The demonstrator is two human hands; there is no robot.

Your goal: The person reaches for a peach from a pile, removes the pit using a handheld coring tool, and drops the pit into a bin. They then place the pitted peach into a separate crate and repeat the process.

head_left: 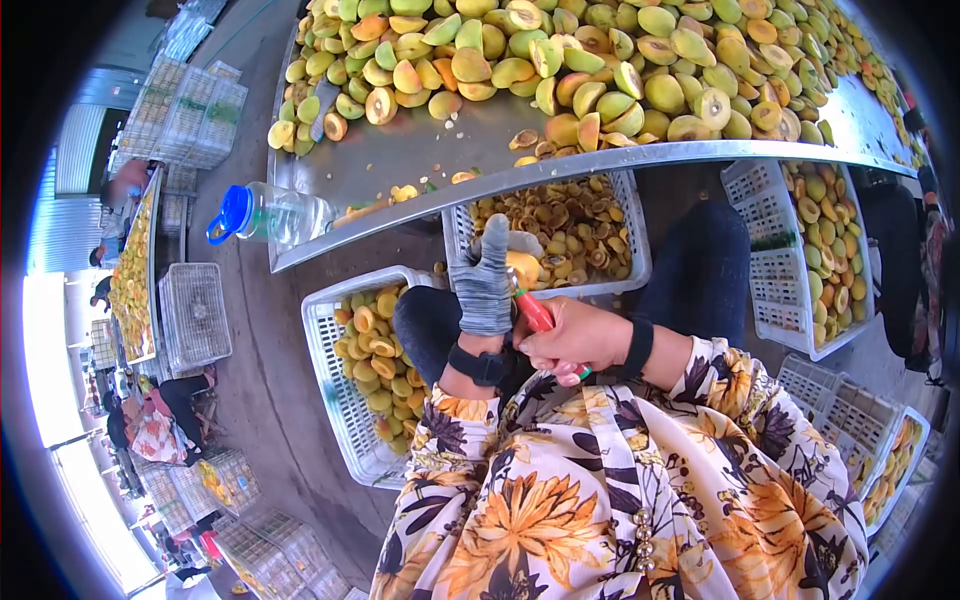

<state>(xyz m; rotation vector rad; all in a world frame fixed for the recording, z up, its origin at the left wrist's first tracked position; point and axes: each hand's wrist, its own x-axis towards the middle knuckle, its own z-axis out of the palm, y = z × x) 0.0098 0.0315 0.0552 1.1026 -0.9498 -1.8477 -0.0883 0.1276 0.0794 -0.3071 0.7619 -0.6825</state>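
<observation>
My left hand (484, 288), in a grey striped glove, is closed around a yellow-orange piece of fruit (525, 267), its thumb pointing up. My right hand (585, 336) is bare and wraps round a red-handled tool (535, 312) with a green end. The tool's tip meets the fruit, and its working end is hidden. Both hands are close together above my lap. Just beyond them, a white crate (641, 243) holds thin, hollowed fruit pieces. Halved yellow-green fruits (470, 65), resembling peaches or apricots, are heaped on the metal table (400, 155).
A blue-capped plastic bottle (285, 215) stands at the table's left corner. Fruit-filled white crates flank my legs, one left (322, 350) and one right (772, 285). More crates (845, 425) sit at lower right. Other people (165, 420) and stacked crates (185, 110) are farther left.
</observation>
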